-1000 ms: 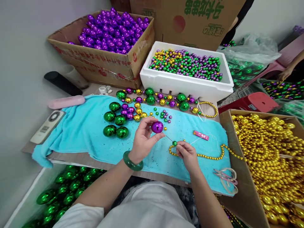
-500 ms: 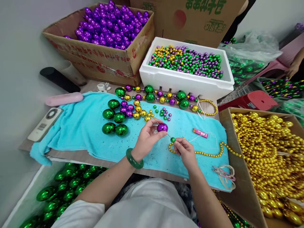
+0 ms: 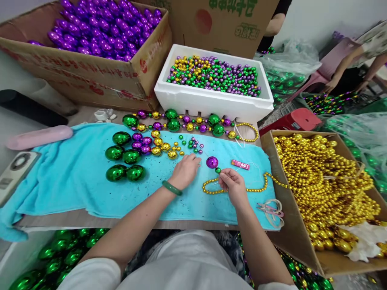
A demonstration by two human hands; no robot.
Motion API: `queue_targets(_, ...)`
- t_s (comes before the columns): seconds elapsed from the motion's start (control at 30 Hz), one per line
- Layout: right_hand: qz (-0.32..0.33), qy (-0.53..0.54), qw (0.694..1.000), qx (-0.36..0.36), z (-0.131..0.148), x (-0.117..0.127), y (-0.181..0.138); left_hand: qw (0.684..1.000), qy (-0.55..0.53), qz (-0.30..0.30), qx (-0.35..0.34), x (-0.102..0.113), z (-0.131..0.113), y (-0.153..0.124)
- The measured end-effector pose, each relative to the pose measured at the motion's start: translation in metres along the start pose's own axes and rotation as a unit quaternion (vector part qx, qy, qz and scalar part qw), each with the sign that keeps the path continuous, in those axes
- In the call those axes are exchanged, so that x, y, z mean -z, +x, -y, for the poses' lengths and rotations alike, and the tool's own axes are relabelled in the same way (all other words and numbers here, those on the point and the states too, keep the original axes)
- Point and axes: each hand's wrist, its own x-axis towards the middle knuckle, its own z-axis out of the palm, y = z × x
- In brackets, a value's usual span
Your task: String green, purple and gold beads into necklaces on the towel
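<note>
My right hand point(image 3: 232, 186) pinches a thin beading needle point(image 3: 203, 147) that slants up and to the left. Threaded on it are a small green bead point(image 3: 218, 170), close to my fingertips, and a large purple bead point(image 3: 212, 162) above it. My left hand point(image 3: 186, 170), a green bangle point(image 3: 172, 188) at its wrist, hovers low over the turquoise towel point(image 3: 90, 193) with fingers loosely stretched and apart from the needle. Just beyond it lie small purple and green beads point(image 3: 193, 144) and gold beads point(image 3: 172, 154). Large green beads point(image 3: 131, 156) sit farther left.
A finished-looking bead strand point(image 3: 190, 127) lies along the towel's back, before a white foam box point(image 3: 211, 98) of beads. Scissors point(image 3: 272, 211) and a pink packet point(image 3: 240, 164) are at right. A gold bead chain point(image 3: 256, 189) runs into a carton point(image 3: 298, 225). Another person's arm point(image 3: 344, 68) shows behind.
My left hand has let go of the purple bead and needle and moved left toward the small beads. The purple bead has slid down near the green one. The view has shifted right.
</note>
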Motion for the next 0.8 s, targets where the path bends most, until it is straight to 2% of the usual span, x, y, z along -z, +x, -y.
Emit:
queue_targets(0.07, -0.008, 0.004, 1.0, 0.004, 0.001, 0.004, 0.0, 1.0, -0.009, -0.002, 0.018, -0.009, 0.002, 0.006)
queue_targets(0.13, -0.015, 0.006, 1.0, 0.01, 0.0, 0.008, -0.001, 0.997, -0.063, -0.023, 0.038, -0.014, 0.004, 0.009)
queue_targets(0.23, -0.022, 0.013, 1.0, 0.019, -0.005, 0.013, -0.003, 0.973, -0.201, -0.068, 0.088, -0.005, 0.005, 0.013)
queue_targets(0.27, -0.022, 0.014, 0.999, 0.02, -0.006, 0.014, -0.004, 0.949, -0.282, -0.079, 0.116, 0.002, 0.005, 0.014)
queue_targets(0.3, -0.021, 0.015, 0.999, 0.02, -0.007, 0.015, -0.005, 0.91, -0.378, -0.087, 0.146, 0.011, 0.004, 0.014)
queue_targets(0.37, -0.017, 0.009, 1.0, 0.019, -0.008, 0.016, -0.007, 0.797, -0.563, -0.099, 0.197, 0.029, 0.002, 0.014)
queue_targets(0.4, -0.014, 0.005, 1.0, 0.018, -0.008, 0.015, -0.008, 0.75, -0.62, -0.102, 0.209, 0.038, 0.001, 0.013)
queue_targets(0.47, -0.004, -0.003, 1.0, 0.02, -0.007, 0.013, -0.01, 0.694, -0.676, -0.112, 0.22, 0.052, -0.001, 0.011)
queue_targets(0.6, 0.016, -0.019, 0.999, 0.029, -0.002, 0.006, -0.011, 0.661, -0.707, -0.126, 0.218, 0.063, -0.001, 0.007)
queue_targets(0.8, 0.02, -0.043, 0.998, 0.029, -0.001, 0.001, -0.012, 0.659, -0.714, -0.125, 0.202, 0.064, 0.002, 0.002)
